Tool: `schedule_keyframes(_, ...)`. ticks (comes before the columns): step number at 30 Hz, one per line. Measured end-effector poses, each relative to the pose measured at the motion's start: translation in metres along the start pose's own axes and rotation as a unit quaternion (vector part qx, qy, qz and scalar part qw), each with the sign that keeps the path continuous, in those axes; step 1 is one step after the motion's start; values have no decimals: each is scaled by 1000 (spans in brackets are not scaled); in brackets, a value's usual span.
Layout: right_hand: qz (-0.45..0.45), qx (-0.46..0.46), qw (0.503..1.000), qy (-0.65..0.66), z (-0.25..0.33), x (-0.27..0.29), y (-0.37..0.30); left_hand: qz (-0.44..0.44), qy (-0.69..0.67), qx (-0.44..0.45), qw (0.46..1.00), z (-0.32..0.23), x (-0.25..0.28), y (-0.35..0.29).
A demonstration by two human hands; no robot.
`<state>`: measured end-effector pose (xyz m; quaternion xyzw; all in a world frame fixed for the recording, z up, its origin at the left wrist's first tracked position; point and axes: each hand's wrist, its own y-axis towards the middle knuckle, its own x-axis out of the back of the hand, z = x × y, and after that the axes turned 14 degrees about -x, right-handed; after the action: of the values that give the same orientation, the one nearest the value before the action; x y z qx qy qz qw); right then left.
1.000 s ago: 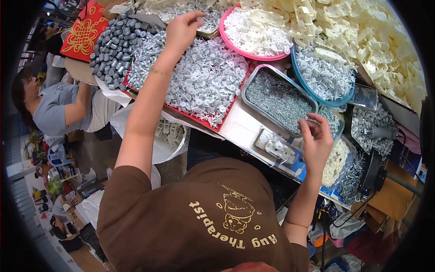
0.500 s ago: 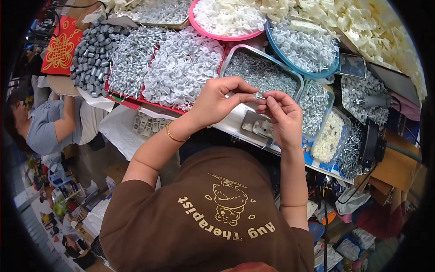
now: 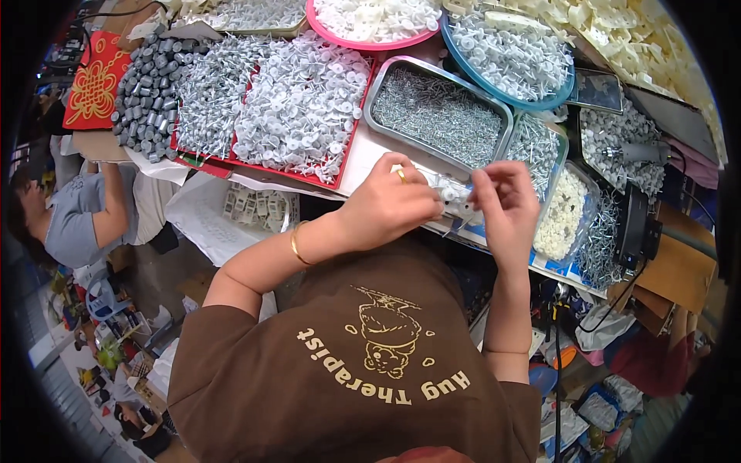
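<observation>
Brown shirt fabric (image 3: 347,370) fills the near field, with both forearms rising from it toward the table edge. Left hand (image 3: 390,202): fingers curled closed, thumb and fingertips pinching a small white plastic piece with a pin (image 3: 455,202); a ring shows on one finger and a gold bangle (image 3: 296,243) sits on the wrist. Right hand (image 3: 505,202): fingers bent, tips pinched on the same piece from the other side. The piece is held between the two hands, just above the near table edge and just in front of the grey metal tray of nails (image 3: 436,116).

Compared with half a second earlier, the hands stay together at the same spot; the grip is tighter.

Beyond lie a red tray of white-capped pins (image 3: 297,108), a blue bowl (image 3: 509,54) and a pink bowl (image 3: 370,19).
</observation>
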<state>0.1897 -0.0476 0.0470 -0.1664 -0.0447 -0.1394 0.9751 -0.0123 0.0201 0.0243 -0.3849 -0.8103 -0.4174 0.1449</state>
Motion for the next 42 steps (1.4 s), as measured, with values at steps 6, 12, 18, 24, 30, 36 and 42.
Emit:
schedule_keyframes(6, 39, 192, 933, -302, -7, 2, -6, 56, 202, -86, 974, 4, -18, -13)
schedule_keyframes(12, 48, 171, 884, -432, 4, -3, -7, -2, 151, 60, 987, -8, -16, -2)
schedule_keyframes(18, 120, 119, 893, -418, 19, 1, 5, 51, 149, 111, 981, 1, -21, 12)
schedule_keyframes(24, 90, 174, 885, -422, 11, 7, -1, -19, 135, 126, 983, 7, 21, -8)
schedule_keyframes(30, -63, 40, 970, -230, -8, 30, -1, -47, 667, 274, 692, 85, 191, -77)
schedule_keyframes(36, -89, 81, 963, -243, -7, 37, 13, -20, 626, 293, 723, 126, 227, -135)
schedule_keyframes(42, -321, 72, 921, -210, 12, 111, 51, -58, 636, 169, 750, 112, 222, -128)
